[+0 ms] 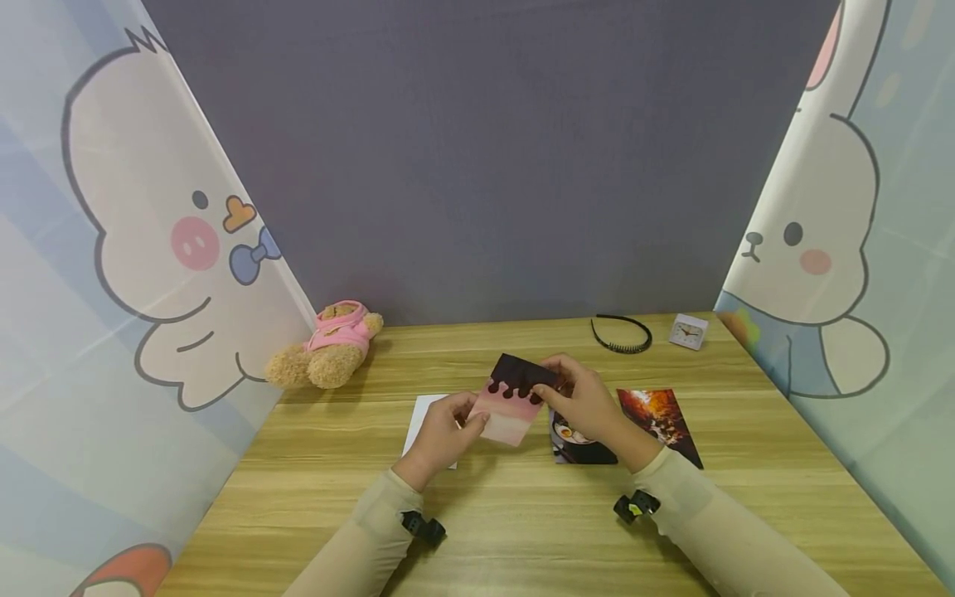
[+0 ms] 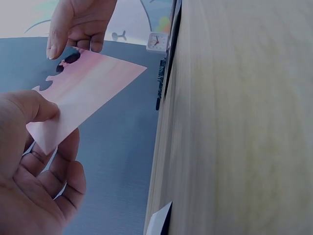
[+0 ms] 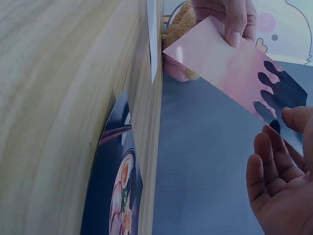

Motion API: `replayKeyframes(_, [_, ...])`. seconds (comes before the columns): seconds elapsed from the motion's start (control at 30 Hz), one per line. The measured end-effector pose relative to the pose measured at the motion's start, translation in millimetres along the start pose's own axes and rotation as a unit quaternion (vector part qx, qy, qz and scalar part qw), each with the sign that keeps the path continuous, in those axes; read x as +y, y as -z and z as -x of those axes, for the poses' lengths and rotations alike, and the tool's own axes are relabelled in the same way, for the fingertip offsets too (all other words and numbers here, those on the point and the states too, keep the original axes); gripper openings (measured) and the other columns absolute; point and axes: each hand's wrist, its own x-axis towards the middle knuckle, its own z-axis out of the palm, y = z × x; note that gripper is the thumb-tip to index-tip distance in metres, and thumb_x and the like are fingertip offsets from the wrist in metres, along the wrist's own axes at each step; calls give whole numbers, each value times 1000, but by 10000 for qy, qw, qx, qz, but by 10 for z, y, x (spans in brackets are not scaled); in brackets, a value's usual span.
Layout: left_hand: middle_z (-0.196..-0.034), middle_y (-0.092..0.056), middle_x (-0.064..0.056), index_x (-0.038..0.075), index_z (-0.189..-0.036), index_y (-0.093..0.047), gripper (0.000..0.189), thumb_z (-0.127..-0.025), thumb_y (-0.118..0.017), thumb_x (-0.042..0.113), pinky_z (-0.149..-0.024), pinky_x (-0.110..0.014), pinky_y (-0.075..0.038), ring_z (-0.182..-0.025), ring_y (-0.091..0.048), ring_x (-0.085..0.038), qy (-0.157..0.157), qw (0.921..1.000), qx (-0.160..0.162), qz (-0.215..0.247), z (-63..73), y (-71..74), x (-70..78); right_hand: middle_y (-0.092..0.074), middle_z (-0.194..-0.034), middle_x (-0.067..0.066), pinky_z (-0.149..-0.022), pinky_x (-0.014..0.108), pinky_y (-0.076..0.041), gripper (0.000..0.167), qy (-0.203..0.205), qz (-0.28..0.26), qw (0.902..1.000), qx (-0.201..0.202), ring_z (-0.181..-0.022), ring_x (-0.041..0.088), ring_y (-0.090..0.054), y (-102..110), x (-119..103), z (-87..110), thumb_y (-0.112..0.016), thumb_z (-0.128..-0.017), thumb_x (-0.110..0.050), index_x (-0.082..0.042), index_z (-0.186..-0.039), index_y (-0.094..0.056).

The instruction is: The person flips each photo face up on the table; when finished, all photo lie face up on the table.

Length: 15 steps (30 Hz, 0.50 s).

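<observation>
Drip-patterned card (image 1: 511,406), thin, flat and straight-edged, held tilted in mid-air above the tabletop (image 1: 515,531) of yellowish, streaky wood grain. Shows near-black at one end, running in rounded drips into pink, then fading to cream; catches a small white glint near one corner in the right wrist view. Pinched at the pale end by the left hand (image 1: 446,429), with thumb on the printed face and fingers bent behind. Pinched likewise at the dark end by the right hand (image 1: 585,402), with thumb in front and fingers curled at the back. Gripped narrowly at both ends, down to mere card thickness.

Lying on the wood: a white sheet (image 1: 422,417), smooth and sharp-cornered, near the left hand; a dark food picture (image 1: 580,450) with a round bowl, below the right hand; farther right, a fiery picture (image 1: 660,419) in orange and black, set askew.

Farther back, at left, a teddy bear (image 1: 339,348) of curly tan plush in a pink top; at right, a black headband (image 1: 630,349), curved and toothed, and beside it a small white clock (image 1: 688,332), square with rounded corners. Behind, a plain dark grey panel (image 1: 485,166), flat and upright.
</observation>
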Motion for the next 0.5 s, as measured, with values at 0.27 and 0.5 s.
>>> replayKeyframes(0.27, [-67, -57, 7, 19, -94, -75, 8, -101, -74, 17, -55, -25, -38, -60, -47, -12, -132, 9989, 232, 377, 2, -8, 17, -68, -101, -5, -62, 34, -52, 38, 78, -2, 10000, -29, -74, 19, -63, 9, -9, -3, -75, -101, -31, -22, -136, -61])
replayKeyframes(0.5, [-73, -51, 5, 15, -92, -74, 7, -98, -76, 13, -54, -28, -37, -61, -42, -12, -278, 9978, 334, 502, 6, -24, 5, -65, -106, -5, -76, 35, -54, 40, 201, 153, 9997, 1, -88, 16, -62, 0, -5, 2, -76, -100, -28, -20, -136, -62])
